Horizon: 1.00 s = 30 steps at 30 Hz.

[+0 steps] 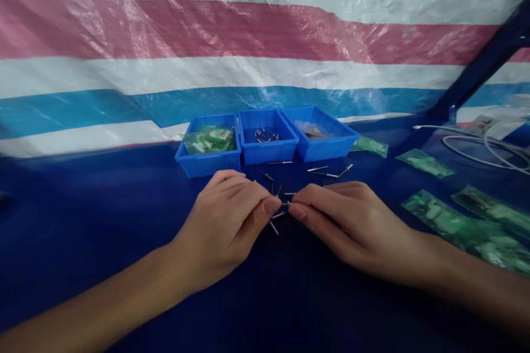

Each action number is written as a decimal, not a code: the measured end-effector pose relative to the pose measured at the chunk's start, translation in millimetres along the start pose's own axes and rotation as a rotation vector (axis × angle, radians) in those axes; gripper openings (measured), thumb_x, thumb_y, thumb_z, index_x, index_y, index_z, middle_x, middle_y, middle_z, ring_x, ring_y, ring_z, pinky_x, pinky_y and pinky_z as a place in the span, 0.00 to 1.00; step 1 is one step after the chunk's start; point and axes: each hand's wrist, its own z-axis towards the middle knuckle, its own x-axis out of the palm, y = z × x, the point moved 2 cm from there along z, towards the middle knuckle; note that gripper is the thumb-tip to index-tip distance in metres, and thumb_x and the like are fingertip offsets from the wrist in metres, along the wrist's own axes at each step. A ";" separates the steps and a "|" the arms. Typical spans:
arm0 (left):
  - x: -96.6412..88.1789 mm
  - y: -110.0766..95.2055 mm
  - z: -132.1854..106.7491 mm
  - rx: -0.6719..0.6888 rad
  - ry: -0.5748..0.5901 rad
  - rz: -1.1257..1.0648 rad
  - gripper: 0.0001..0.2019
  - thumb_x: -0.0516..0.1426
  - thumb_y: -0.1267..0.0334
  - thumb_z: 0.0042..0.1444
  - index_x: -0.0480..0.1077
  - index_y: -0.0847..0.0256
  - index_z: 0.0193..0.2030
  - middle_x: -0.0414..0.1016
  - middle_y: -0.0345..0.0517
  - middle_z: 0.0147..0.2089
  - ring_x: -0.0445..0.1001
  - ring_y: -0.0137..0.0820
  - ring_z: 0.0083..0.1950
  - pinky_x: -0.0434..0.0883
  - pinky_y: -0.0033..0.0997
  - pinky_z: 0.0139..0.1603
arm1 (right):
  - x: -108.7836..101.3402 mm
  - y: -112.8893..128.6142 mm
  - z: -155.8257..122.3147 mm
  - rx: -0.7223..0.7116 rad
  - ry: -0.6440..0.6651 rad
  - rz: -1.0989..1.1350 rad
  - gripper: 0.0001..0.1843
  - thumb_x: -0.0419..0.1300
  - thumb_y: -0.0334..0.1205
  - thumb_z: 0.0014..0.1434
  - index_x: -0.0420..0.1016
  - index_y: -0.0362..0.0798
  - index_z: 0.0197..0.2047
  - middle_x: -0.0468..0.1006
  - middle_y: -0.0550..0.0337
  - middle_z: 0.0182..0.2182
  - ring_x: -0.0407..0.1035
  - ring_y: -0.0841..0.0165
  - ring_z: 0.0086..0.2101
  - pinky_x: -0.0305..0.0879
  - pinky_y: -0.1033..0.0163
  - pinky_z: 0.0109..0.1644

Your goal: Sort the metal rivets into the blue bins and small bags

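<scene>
In the middle of the head view, my left hand [232,215] is closed in a pinch, its thumb against the curled fingers. My right hand [351,218] pinches from the other side, a short gap away. A thin metal blind rivet [285,204] spans the gap between the fingertips; its ends are hidden by them. Around and beyond the hands, several loose blind rivets [274,227] lie scattered on the dark blue table [265,298]. More rivets [267,135] are in the middle blue bin [269,151].
Left of the middle bin stands a blue bin [209,165] with green-printed packets [213,140]; on the right another bin [329,148] holds clear bags [312,130]. Green plastic packets [451,220] and a white cable [476,146] lie at right. A striped tarp [248,27] hangs behind.
</scene>
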 end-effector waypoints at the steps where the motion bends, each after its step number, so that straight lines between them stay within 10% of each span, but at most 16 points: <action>1: 0.2 0.2 0.1 -0.004 0.002 0.002 0.13 0.45 0.63 0.64 0.64 0.60 0.30 0.72 0.37 0.26 0.70 0.28 0.29 0.65 0.33 0.40 | 0.1 -0.3 0.1 -0.005 -0.007 -0.011 0.15 0.45 0.36 0.65 0.62 0.46 0.27 0.62 0.67 0.17 0.57 0.77 0.17 0.51 0.69 0.22; 25: -12.8 11.9 2.9 0.100 -0.102 0.131 0.07 0.49 0.66 0.61 0.65 0.58 0.32 0.74 0.37 0.29 0.72 0.28 0.32 0.65 0.34 0.42 | -4.6 1.1 0.5 0.085 -0.062 0.029 0.12 0.44 0.38 0.65 0.67 0.45 0.37 0.68 0.66 0.19 0.60 0.77 0.16 0.53 0.71 0.20; 30: -41.7 66.1 7.2 -0.401 -0.274 0.315 0.11 0.48 0.57 0.61 0.67 0.59 0.35 0.72 0.39 0.34 0.68 0.31 0.37 0.63 0.32 0.34 | -6.6 3.9 0.1 0.073 -0.044 0.053 0.12 0.44 0.38 0.65 0.67 0.45 0.40 0.69 0.67 0.19 0.62 0.77 0.17 0.55 0.72 0.21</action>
